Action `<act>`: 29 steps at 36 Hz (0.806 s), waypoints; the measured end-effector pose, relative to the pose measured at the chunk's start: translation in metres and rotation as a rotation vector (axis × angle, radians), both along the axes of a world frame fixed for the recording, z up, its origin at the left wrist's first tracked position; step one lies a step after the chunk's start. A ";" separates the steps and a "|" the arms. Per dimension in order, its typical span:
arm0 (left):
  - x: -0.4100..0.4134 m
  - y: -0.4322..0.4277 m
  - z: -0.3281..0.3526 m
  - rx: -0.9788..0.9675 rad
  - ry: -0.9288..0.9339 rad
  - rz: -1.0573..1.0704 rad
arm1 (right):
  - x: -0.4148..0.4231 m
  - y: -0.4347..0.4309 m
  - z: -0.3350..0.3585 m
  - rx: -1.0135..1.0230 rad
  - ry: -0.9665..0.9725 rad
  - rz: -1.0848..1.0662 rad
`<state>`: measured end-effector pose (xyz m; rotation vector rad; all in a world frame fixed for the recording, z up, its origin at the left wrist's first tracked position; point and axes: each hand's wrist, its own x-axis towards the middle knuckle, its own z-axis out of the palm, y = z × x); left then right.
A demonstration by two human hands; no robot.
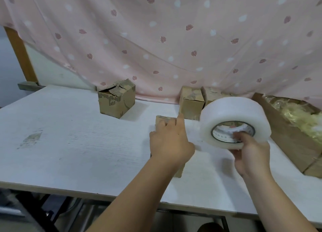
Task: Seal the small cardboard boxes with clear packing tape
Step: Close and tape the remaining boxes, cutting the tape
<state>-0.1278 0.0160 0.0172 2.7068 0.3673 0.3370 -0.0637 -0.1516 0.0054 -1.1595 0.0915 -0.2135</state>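
- Step in hand: getting ready to tape the nearest box (161,118), which sits on the table (69,127) in front of the person, mostly hidden under the left hand (170,141).
- The left hand lies on the box top, its fingers bent over the far edge to steady it.
- The right hand (250,155) grips the tape (233,116) through its core, lifted off the table just right of the box.
- No free tape end can be made out, and no strip looks laid yet.
- Next move, as a judgement: find the tape end, stick it on the box's flap seam, then pull the roll across while the left hand keeps the box from sliding.
- Three more boxes wait farther back.
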 end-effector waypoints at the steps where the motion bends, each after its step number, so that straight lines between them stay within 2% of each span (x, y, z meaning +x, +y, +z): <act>1: 0.000 -0.001 0.000 0.016 0.000 -0.002 | 0.001 -0.001 0.003 -0.023 -0.037 -0.012; 6: -0.001 0.000 0.001 0.037 -0.006 -0.013 | 0.008 -0.014 0.016 -0.151 -0.142 -0.071; 12: -0.006 0.004 0.000 0.038 -0.045 -0.007 | 0.014 -0.028 -0.002 -0.206 -0.050 -0.093; 15: -0.009 0.012 0.002 -0.097 -0.087 -0.001 | 0.015 -0.030 -0.013 -0.244 -0.009 -0.097; 21: -0.016 0.030 0.000 -0.369 -0.201 0.021 | 0.013 -0.014 -0.019 -0.196 0.044 -0.058; 29: -0.025 0.054 -0.013 -1.005 -0.425 0.038 | 0.007 0.016 -0.024 -0.160 0.054 0.029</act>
